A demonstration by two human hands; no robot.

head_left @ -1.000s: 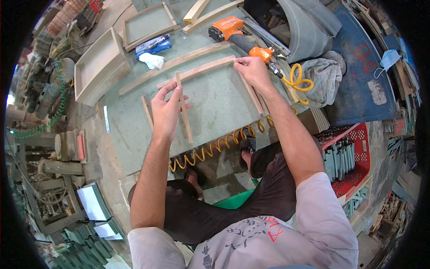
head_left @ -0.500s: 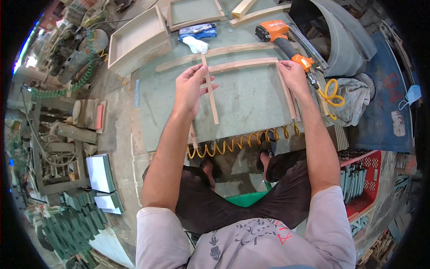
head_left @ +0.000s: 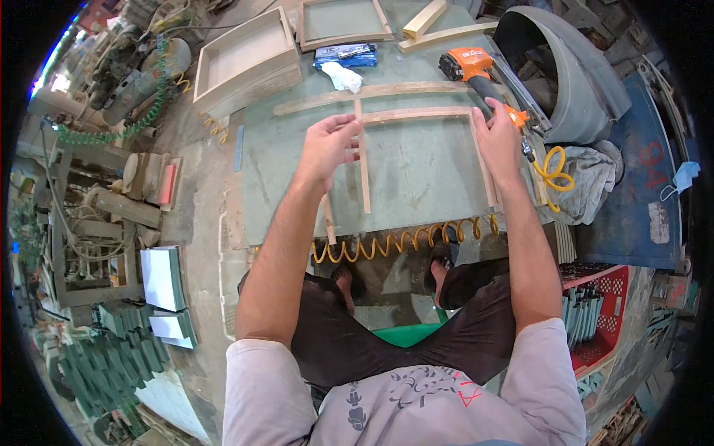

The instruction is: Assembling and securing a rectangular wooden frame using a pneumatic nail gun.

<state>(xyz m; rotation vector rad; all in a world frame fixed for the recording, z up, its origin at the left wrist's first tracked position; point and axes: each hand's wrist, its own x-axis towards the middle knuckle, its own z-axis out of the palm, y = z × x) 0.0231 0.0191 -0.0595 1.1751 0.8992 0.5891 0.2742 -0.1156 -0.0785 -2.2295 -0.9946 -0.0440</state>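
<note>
A slim wooden strip (head_left: 365, 178) lies toward the near edge of the green work table, its far end meeting a wooden crosspiece (head_left: 424, 114). My left hand (head_left: 327, 151) is closed at that far end, thumb and fingertips against the strip. From the crosspiece's right end a second strip (head_left: 485, 163) runs toward me. Over that corner is my right hand (head_left: 498, 141), fingers apart, thumb beside the joint and fingertips over the handle of an orange and black nail gun (head_left: 467, 64). A longer, slightly curved wooden piece (head_left: 312, 99) lies behind the crosspiece.
Behind are a wooden box (head_left: 245, 63), a blue packet (head_left: 346, 56) and a white cloth (head_left: 341, 76). A coiled yellow air hose (head_left: 401, 242) hangs along the table's near edge. A curved grey metal shell (head_left: 565, 74) stands right; a red crate (head_left: 606, 320) sits below.
My right hand has come off the corner joint and reached forward, fingers spreading over the nail gun's handle. My left hand stays by the left strip. The whole view has shifted slightly.
</note>
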